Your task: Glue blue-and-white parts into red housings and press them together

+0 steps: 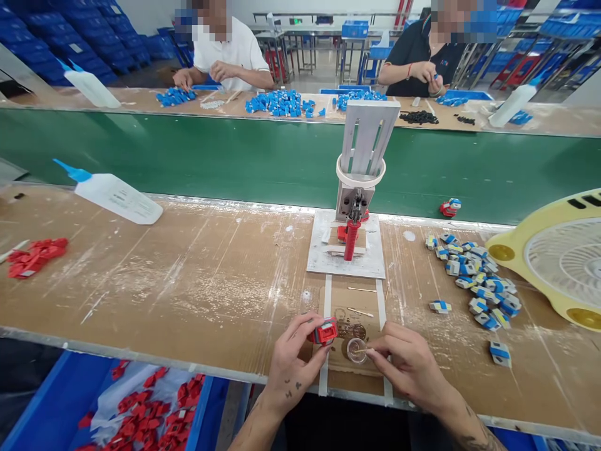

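My left hand pinches a red part between thumb and fingers, its hollow side facing up. To the right, my right hand grips a thin stick, whose tip is inside a small clear round cup. The cup sits on a stained piece of cardboard held by pale tape strips. Two more cotton-tipped sticks lie beyond the cup. Behind them stands a hand press with a red handle, a red piece under it.
Grey, blue and yellow parts are heaped at right beside a yellow fan. A white bottle and red parts lie left. A blue bin holds red pieces. Two people work across the green belt.
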The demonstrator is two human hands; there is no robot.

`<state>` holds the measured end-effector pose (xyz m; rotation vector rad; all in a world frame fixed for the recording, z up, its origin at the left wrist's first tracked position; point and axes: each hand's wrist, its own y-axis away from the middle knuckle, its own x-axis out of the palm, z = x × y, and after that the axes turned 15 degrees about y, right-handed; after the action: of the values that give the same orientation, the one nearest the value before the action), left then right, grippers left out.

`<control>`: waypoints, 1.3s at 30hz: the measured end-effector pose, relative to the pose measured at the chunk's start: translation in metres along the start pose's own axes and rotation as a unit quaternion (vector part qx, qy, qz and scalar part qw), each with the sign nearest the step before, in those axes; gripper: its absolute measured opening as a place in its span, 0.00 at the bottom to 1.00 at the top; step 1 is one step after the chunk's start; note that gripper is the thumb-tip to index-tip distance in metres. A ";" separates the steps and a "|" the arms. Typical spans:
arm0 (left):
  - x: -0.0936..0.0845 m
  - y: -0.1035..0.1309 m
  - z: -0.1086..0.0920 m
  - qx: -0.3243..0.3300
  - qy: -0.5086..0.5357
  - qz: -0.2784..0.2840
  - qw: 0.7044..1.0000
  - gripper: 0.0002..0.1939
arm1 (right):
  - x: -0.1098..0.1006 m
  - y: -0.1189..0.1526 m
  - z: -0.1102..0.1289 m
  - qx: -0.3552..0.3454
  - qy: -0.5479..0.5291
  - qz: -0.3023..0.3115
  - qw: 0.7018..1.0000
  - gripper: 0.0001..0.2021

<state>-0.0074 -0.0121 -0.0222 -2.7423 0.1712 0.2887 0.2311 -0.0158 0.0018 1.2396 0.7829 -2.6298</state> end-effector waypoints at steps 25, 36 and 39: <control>0.025 -0.004 -0.017 -0.039 0.099 0.005 0.994 0.13 | -0.010 -0.015 0.022 0.053 -0.054 -0.161 0.984 0.09; 0.001 0.002 0.009 -0.069 -0.005 -0.041 0.997 0.11 | 0.011 0.004 0.001 0.019 0.068 -0.024 0.997 0.17; -0.003 0.006 0.020 -0.066 -0.014 -0.039 0.997 0.13 | -0.002 0.012 -0.020 0.056 0.119 -0.004 0.991 0.15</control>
<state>-0.0150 -0.0095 -0.0419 -2.8657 0.0381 0.3278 0.2502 -0.0160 -0.0121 1.6060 0.6798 -2.5958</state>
